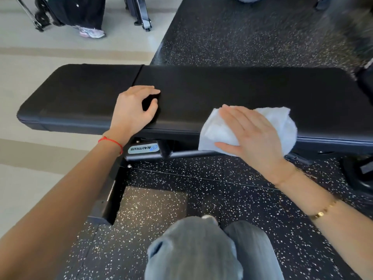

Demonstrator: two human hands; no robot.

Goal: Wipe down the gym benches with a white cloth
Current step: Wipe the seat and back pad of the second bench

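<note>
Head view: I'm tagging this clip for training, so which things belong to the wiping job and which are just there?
Part of the job:
- bench, black padded
- white cloth on its near edge
- right hand pressing the cloth flat
- left hand resting on the pad

Just there:
- black equipment frame beyond
- bystander's shoe
- weight plate, right edge

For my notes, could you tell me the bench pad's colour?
Black bench pad, clearest in the head view.
</note>
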